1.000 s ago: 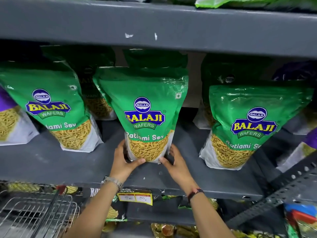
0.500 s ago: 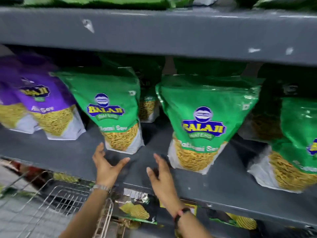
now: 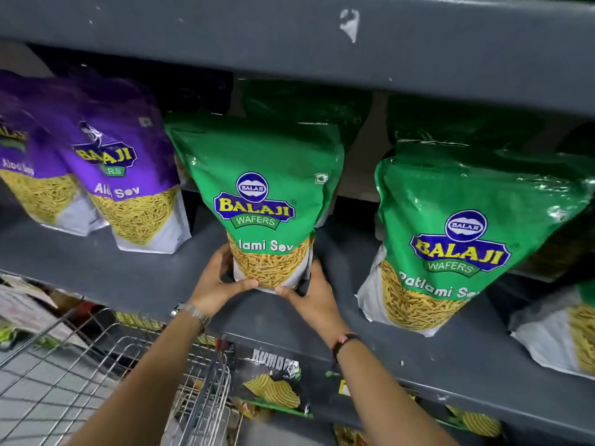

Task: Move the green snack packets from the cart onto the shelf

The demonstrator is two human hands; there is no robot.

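Head view. A green snack packet (image 3: 262,201) stands upright on the grey metal shelf (image 3: 135,272), near its front edge. Its printed face reads "BALAJI WAFERS" and, partly covered, "lami Sev"; a clear window at the base shows thin yellow strands. The left hand (image 3: 214,281) wraps the packet's lower left corner, thumb across the front bottom edge. The right hand (image 3: 314,296) presses the lower right corner, thumb at the base. Both hands are closed on the packet. A metal watch (image 3: 190,312) sits on the left wrist; a dark band (image 3: 344,341) sits on the right wrist.

A second green packet (image 3: 463,239), marked "BALAJI WAFERS" and "Ratlami Se", stands further toward the shelf's right end, apart from the held one. Two glossy purple packets (image 3: 125,175) labelled "BALAJI" and "Aloo Sev" stand toward the left end, overlapping each other. More green packets stand in shadow toward the back edge.

A wire cart (image 3: 106,381) sits below the shelf's front edge. On the level beneath, a black packet (image 3: 277,381) shows ridged yellow chips; its lettering is unreadable.
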